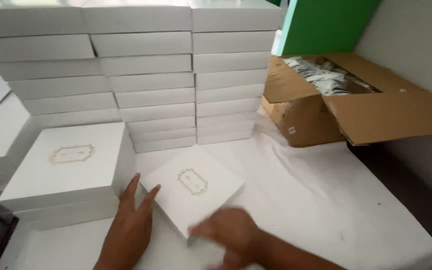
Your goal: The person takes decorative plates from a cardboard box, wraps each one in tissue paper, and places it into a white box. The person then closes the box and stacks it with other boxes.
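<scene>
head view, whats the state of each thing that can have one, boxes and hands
small white box: closed, flat on the cloth, skewed
left hand: open, fingers against the box's left corner
right hand: blurred, at the box's near edge, grip unclear
cardboard carton: flaps open, packets inside
stacked white boxes: closed, in columns
nearer pile of white boxes: closed

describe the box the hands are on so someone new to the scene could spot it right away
On the white-covered table, in front of the tall wall of stacked white boxes, a single flat white box lies by itself. The left hand touches its left edge and the right hand its near corner. Unlike its neighbours, it is unstacked, turned at an angle, with a gold emblem on its lid.
</scene>
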